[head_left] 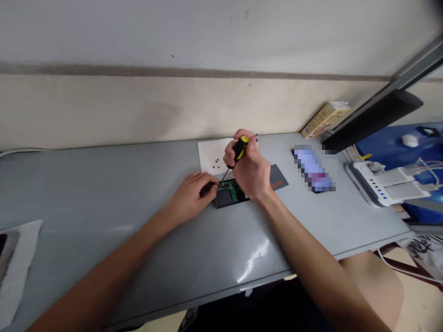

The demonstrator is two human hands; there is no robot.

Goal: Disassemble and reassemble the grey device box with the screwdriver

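Right grip point(253, 171) grasps a screwdriver point(238, 150), its shaft reaching the green circuit board point(233, 188) in a dark casing point(224, 199) on the worktop point(114, 184); left grip point(188, 196) pinches a dark item point(206, 188) by the casing. White paper point(206, 156) lies behind.

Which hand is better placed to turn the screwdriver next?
Most likely the right hand: it grips the black-and-yellow screwdriver, which angles down to the green circuit board. The left hand is off the screwdriver, beside the board's left end.
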